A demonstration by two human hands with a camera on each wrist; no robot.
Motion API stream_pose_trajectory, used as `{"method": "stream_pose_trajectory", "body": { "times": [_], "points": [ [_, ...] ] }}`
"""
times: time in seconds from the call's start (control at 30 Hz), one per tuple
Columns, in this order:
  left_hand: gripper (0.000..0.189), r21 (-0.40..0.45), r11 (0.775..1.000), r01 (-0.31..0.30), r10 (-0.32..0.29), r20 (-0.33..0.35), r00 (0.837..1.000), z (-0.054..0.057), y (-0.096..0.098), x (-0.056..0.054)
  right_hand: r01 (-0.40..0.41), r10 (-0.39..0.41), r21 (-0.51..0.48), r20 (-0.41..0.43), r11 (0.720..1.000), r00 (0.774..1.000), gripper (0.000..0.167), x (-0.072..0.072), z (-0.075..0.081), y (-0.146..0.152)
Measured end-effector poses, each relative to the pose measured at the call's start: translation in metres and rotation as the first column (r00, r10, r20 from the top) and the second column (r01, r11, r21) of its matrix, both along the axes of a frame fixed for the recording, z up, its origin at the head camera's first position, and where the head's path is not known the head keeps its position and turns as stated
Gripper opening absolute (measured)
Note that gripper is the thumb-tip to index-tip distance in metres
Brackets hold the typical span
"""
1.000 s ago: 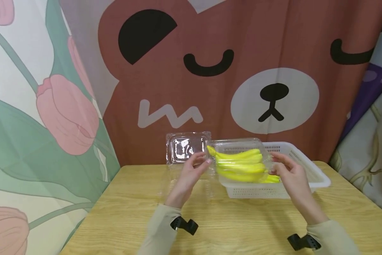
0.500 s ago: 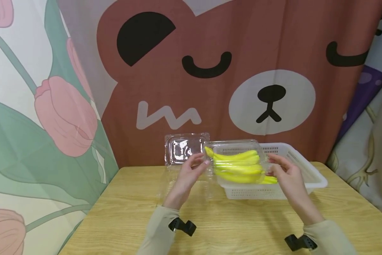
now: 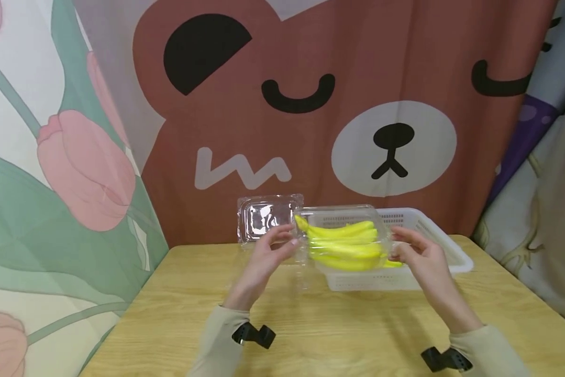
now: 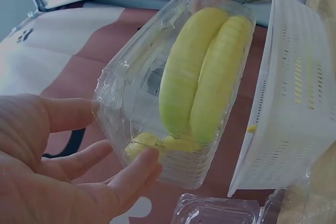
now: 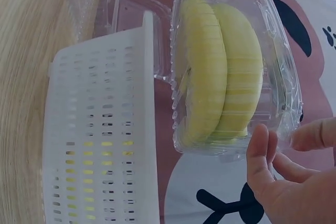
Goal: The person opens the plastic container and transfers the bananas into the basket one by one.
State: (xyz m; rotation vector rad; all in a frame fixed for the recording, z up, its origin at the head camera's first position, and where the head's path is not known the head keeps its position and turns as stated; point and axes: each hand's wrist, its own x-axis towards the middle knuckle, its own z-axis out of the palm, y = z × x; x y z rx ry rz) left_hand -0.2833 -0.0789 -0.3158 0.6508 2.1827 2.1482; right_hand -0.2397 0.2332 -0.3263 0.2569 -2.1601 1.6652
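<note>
A clear plastic clamshell box (image 3: 339, 211) with a bunch of yellow bananas (image 3: 343, 246) inside is held up in front of the basket. My left hand (image 3: 265, 259) grips its left end, index finger at one corner and thumb at the lower edge in the left wrist view. At the opposite end my right hand (image 3: 425, 259) pinches the box's edge between thumb and fingers. The bananas lie curved along the box, their stem end towards my left hand. In the right wrist view, the box's closed lid (image 5: 283, 77) faces the curtain.
Behind the held box, a white perforated basket (image 3: 372, 283) stands on the wooden table (image 3: 310, 330), with more yellow fruit (image 3: 394, 264) in it. An open transparent clamshell (image 3: 269, 217) stands left of the basket, lid upright. A bear-print curtain (image 3: 244, 120) hangs at the table's back edge.
The head view has shifted slightly, so the scene sits a little further left. Both hands keep the same hold on the box of bananas.
</note>
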Motion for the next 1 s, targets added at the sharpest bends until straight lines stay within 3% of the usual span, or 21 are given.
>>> {"method": "stream_pose_trajectory", "body": {
  "times": [0.27,0.47,0.67,0.77,0.87,1.0],
  "points": [
    [0.052,-0.003,0.997,0.073,-0.073,0.045,0.996,0.004,-0.015,0.017,-0.065,0.064,-0.022,-0.028,0.998,0.998,0.039,0.022,0.005,0.004],
    [0.061,-0.027,0.991,0.133,-0.129,0.112,0.985,0.003,-0.017,0.050,-0.085,0.084,0.005,0.117,0.996,0.990,0.043,0.052,-0.003,0.016],
    [0.061,-0.198,0.973,0.120,-0.103,0.092,0.990,-0.002,-0.011,0.081,-0.064,0.035,0.093,0.281,0.994,0.959,0.045,0.079,-0.021,0.027],
    [0.060,-0.247,0.960,0.135,-0.116,0.092,0.989,-0.005,-0.008,0.090,-0.057,0.012,0.130,0.327,0.990,0.945,0.048,0.088,-0.030,0.032],
    [0.056,-0.270,0.949,0.163,-0.140,0.102,0.985,-0.009,-0.007,0.096,-0.058,0.012,0.110,0.378,0.992,0.926,0.050,0.093,-0.039,0.036],
    [0.052,-0.348,0.918,0.189,-0.168,0.091,0.982,-0.018,-0.007,0.101,-0.053,0.023,0.061,0.415,0.997,0.909,0.047,0.095,-0.055,0.039]
  ]
}}
